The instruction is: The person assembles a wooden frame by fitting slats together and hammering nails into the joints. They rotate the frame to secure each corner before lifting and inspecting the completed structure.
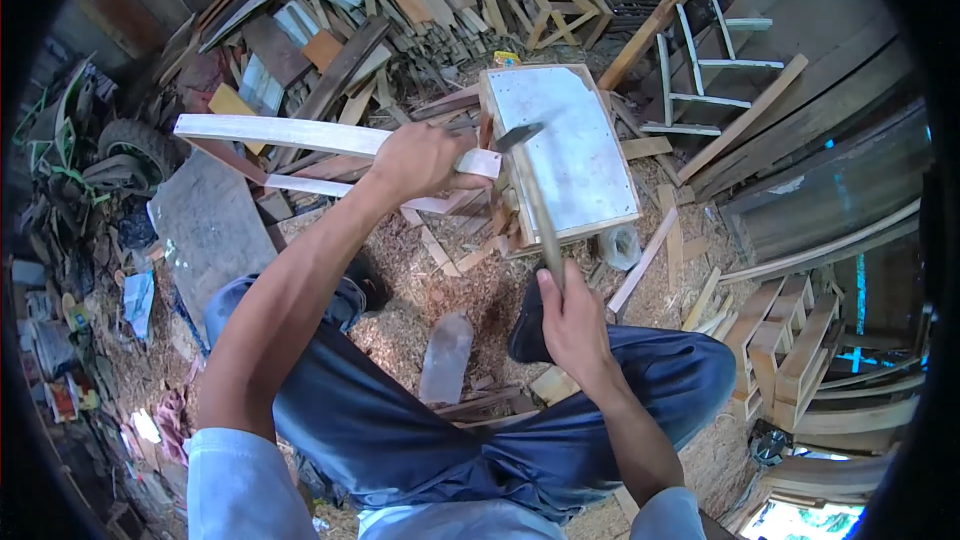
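Note:
My left hand is wrapped over the near end of a pale wooden frame, which stretches away to the left. My right hand grips the lower end of a hammer. The hammer's dark head is up by the frame's end, overlapping the white top of a low wooden box bench in this view. The frame's gripped end reaches the left side of that bench. Part of the frame is hidden behind my left hand and forearm.
Scrap boards are piled at the back left. Slatted wooden pieces stand at the right, and narrow white frames lean behind them. Wood shavings cover the floor between my legs, around a pale flat slab.

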Available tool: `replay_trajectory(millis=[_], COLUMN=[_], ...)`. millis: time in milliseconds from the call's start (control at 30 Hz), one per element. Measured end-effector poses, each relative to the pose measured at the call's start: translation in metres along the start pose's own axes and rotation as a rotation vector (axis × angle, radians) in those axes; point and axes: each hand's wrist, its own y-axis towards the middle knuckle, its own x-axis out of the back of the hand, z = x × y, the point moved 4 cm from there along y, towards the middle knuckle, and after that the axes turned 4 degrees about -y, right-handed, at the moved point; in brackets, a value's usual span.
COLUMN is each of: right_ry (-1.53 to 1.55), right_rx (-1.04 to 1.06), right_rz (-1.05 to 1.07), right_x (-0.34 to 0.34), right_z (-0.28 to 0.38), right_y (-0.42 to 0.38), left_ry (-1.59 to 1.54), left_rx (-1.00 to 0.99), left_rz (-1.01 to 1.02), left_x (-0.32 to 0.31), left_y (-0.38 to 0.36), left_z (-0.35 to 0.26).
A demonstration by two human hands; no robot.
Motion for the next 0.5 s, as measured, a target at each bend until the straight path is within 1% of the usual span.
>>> replay_trajectory(millis=[67, 100, 133, 200, 233, 267, 333, 367, 400, 467, 500], right_ry=[0.262, 0.264, 0.266, 0.147, 0.023, 0.022, 0.143, 0.227, 0.231, 0.383, 0.386], right_rx=[-0.004, 0.078, 0.068, -0.024, 0.021, 0.021, -0.111, -0.116, -0.121, 0.020, 0.012], right_rz=[-0.115, -0.242, -0.236, -0.066, -0.027, -0.040, 0.041, 0.014, 0.022, -0.307, -0.309], right_x=[0.013, 0.017, 0.014, 0.000, -0.009, -0.008, 0.003, 0.010, 0.007, 0.016, 0.012], right_z=[0.013, 0.015, 0.013, 0.005, -0.001, -0.006, 0.003, 0.009, 0.008, 0.010, 0.006], right_y=[-0.007, -0.008, -0.008, -0.003, 0.002, -0.001, -0.002, -0.005, -0.006, -0.010, -0.009], left_ry=[0.001, -0.015, -0.020, -0.008, -0.002, 0.003, 0.032, 0.017, 0.015, 0.003, 0.016], left_rx=[0.070, 0.014, 0.013, 0.061, 0.015, 0.005, 0.020, 0.014, 0.016, 0.025, 0.031], left_rz=[0.134, 0.039, 0.050, 0.104, 0.038, 0.031, 0.095, 0.083, 0.093, 0.091, 0.078], left_x=[-0.002, -0.001, -0.004, 0.000, 0.000, -0.003, -0.006, -0.008, -0.007, -0.005, -0.004], left_y=[0.000, -0.001, -0.004, 0.000, -0.002, 0.000, 0.002, 0.001, 0.001, 0.000, -0.001], left_z=[-0.001, -0.002, -0.003, -0.003, -0.003, -0.002, 0.003, 0.004, 0.004, 0.002, 0.000])
